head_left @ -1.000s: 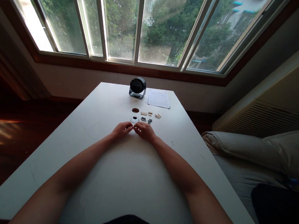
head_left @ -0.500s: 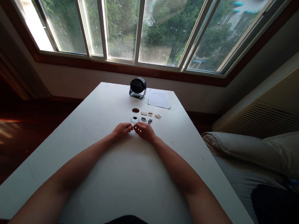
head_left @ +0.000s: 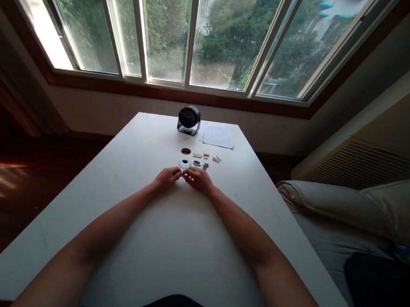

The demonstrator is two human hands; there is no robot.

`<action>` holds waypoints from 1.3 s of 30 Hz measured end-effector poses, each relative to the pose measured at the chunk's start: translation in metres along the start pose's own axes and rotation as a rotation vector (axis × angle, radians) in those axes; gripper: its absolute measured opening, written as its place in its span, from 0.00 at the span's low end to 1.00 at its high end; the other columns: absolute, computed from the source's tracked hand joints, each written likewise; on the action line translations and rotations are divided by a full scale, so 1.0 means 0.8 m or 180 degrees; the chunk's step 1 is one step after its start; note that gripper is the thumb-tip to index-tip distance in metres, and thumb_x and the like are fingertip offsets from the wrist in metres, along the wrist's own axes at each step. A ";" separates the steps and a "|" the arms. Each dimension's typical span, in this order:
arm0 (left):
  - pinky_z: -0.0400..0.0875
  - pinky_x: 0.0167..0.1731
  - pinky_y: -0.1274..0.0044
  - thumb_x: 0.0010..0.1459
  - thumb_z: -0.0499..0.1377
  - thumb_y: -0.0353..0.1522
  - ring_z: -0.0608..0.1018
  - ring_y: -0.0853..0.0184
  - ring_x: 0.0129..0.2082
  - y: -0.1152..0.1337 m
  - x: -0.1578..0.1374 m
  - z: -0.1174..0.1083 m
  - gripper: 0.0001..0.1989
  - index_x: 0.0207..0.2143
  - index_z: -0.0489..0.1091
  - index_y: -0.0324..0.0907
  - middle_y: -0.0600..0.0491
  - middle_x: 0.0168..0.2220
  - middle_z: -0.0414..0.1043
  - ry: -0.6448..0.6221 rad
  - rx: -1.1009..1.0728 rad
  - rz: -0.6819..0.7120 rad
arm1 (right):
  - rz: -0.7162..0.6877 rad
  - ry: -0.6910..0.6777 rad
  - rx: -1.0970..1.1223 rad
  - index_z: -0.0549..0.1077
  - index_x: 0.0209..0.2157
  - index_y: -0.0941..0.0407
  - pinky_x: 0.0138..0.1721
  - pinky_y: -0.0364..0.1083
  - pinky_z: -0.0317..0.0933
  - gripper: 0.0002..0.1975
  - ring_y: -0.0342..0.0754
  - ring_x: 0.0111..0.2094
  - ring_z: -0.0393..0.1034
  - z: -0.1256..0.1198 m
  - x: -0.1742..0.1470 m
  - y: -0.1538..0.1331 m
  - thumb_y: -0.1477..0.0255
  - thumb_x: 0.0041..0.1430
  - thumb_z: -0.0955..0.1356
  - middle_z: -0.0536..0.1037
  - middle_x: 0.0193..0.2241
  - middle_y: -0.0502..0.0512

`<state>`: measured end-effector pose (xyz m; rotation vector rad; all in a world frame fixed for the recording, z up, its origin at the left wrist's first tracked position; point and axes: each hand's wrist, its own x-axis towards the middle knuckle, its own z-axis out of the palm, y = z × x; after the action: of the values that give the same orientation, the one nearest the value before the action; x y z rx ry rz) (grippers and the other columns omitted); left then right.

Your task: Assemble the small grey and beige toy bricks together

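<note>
My left hand (head_left: 167,178) and my right hand (head_left: 198,179) meet near the far part of the white table (head_left: 177,245), fingertips almost touching. Both are closed in a pinch, and whatever lies between the fingers is too small to name. Just beyond them is a pale ring-shaped disc (head_left: 181,164) with a dark centre. Right of the disc, close to my right hand, sit small dark grey pieces (head_left: 197,163) and another dark cluster (head_left: 206,166). Behind these are tan pieces in rows (head_left: 197,156), a second tan group (head_left: 206,156) and a loose whitish pile (head_left: 217,159).
A round brown-edged hole (head_left: 186,151) shows in the tabletop behind the disc. Farther back stand a small black fan (head_left: 189,119) and a printed sheet of paper (head_left: 218,135). A bed or sofa with cushions (head_left: 331,199) borders the table's right side.
My fingers have shifted very slightly at the tips. Both arms and the pieces on the table look the same.
</note>
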<state>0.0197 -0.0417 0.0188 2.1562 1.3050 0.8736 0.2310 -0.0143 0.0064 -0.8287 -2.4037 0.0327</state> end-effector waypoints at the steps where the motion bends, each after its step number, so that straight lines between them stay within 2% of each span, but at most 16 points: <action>1: 0.65 0.33 0.77 0.65 0.50 0.39 0.72 0.68 0.29 0.000 0.000 0.000 0.16 0.31 0.71 0.42 0.54 0.29 0.74 -0.0001 0.0003 -0.0008 | -0.0008 -0.0001 -0.0018 0.74 0.41 0.53 0.37 0.43 0.56 0.07 0.44 0.34 0.69 0.000 0.000 0.000 0.66 0.67 0.65 0.76 0.33 0.53; 11: 0.64 0.33 0.78 0.63 0.53 0.38 0.72 0.68 0.30 -0.004 0.002 0.001 0.12 0.35 0.73 0.42 0.54 0.31 0.75 -0.0068 0.0036 0.0062 | 0.0028 0.0027 -0.0203 0.74 0.34 0.55 0.35 0.43 0.54 0.11 0.44 0.33 0.67 0.000 0.000 -0.002 0.65 0.68 0.64 0.75 0.31 0.53; 20: 0.64 0.33 0.78 0.65 0.49 0.39 0.71 0.69 0.28 -0.006 0.001 0.003 0.16 0.29 0.70 0.41 0.54 0.27 0.73 -0.0075 -0.0020 0.0048 | -0.0013 0.0054 0.0025 0.73 0.41 0.54 0.36 0.43 0.55 0.07 0.44 0.33 0.68 0.002 0.000 0.001 0.67 0.66 0.66 0.76 0.33 0.52; 31: 0.64 0.33 0.78 0.64 0.51 0.38 0.71 0.68 0.29 -0.002 0.001 0.001 0.14 0.33 0.73 0.41 0.54 0.29 0.75 -0.0091 0.0047 0.0064 | 0.0009 0.0038 -0.0073 0.73 0.38 0.54 0.36 0.43 0.54 0.07 0.44 0.33 0.67 0.004 -0.001 0.002 0.67 0.66 0.65 0.76 0.32 0.53; 39: 0.64 0.34 0.78 0.65 0.50 0.39 0.72 0.68 0.29 -0.004 0.001 0.002 0.16 0.31 0.72 0.41 0.54 0.29 0.74 -0.0099 0.0028 0.0069 | 0.0024 0.0029 -0.0072 0.73 0.39 0.54 0.36 0.43 0.53 0.07 0.44 0.33 0.67 0.003 0.000 0.001 0.67 0.66 0.65 0.76 0.32 0.53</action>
<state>0.0190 -0.0396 0.0160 2.1859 1.2747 0.8408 0.2303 -0.0136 0.0045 -0.8464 -2.3967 0.0048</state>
